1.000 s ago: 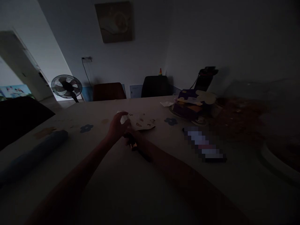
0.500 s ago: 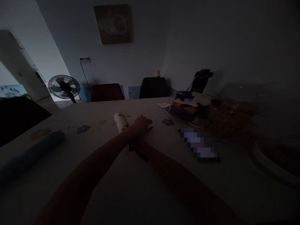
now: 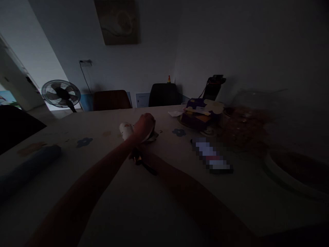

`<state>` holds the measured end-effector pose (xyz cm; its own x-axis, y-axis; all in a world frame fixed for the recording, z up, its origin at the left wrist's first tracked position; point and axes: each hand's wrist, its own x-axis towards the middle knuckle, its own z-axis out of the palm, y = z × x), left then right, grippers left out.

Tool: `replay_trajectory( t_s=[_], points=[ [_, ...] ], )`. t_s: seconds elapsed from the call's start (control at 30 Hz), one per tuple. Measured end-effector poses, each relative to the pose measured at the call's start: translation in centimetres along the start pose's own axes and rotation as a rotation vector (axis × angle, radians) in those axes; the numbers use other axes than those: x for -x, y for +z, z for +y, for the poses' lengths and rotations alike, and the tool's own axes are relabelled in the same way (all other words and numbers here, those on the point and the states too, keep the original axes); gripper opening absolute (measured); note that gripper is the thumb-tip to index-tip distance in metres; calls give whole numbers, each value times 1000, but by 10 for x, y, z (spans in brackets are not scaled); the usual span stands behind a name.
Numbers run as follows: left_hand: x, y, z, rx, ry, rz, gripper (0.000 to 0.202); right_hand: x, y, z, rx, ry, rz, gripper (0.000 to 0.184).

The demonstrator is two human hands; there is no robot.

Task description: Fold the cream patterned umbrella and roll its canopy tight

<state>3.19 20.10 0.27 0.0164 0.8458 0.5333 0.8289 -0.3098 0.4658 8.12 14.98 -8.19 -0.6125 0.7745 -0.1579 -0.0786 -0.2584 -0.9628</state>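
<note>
On the table lies what looks like a folding umbrella (image 3: 125, 129), with pale printed cloth, a dark handle end and a black wrist strap (image 3: 149, 168). My left hand (image 3: 145, 125) is closed over the cloth, and a loose flap of it (image 3: 153, 136) shows beneath the fingers. Under my left forearm, my right hand (image 3: 133, 154) is around the umbrella near its handle end. Most of that hand is hidden, and the dim light blurs its fingers.
A phone (image 3: 212, 156) lies to the right, before a purple box (image 3: 197, 111) and a clear bag of reddish-brown things (image 3: 249, 127). At the right edge is a bowl (image 3: 269, 168). A blue-grey roll (image 3: 33, 168) lies left. Chairs (image 3: 111, 100) and a fan (image 3: 61, 93) stand beyond.
My left hand has gone from spread fingers to a closed grip, drawing up a flap of the cloth. The whole view has shifted slightly, so the surroundings sit further left.
</note>
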Motion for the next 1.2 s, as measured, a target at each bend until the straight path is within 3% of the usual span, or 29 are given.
replay_trajectory(
  t_s=[0.1, 0.23, 0.33, 0.6, 0.73, 0.9, 0.97, 1.1, 1.2],
  points=[
    [4, -40, -18, 264, -122, 230, 17, -8, 0, -1, -164, -16, -110, 23],
    [28, -84, -45, 529, -186, 271, 16, -18, 0, 1, -244, 23, -93, 27],
    [54, -100, -60, 642, -239, 333, 10, -19, -1, 1, -256, 55, -103, 29],
    [100, -102, -91, 641, -334, 388, 15, -11, 4, -9, -255, 83, -47, 20],
    [113, -96, -114, 374, -276, 283, 25, -12, 1, -5, -250, 74, -75, 17],
    [122, -99, -138, 118, -217, 252, 22, -18, -3, 2, -233, 36, -136, 21],
    [123, -103, -141, 89, -207, 270, 17, -20, -4, 2, -233, 46, -156, 26],
    [125, -107, -144, 73, -159, 197, 11, -19, -2, -6, -278, 116, -142, 41],
    [125, -104, -148, 117, -166, 93, 12, -9, 3, -12, -275, 68, -71, 35]
  ],
)
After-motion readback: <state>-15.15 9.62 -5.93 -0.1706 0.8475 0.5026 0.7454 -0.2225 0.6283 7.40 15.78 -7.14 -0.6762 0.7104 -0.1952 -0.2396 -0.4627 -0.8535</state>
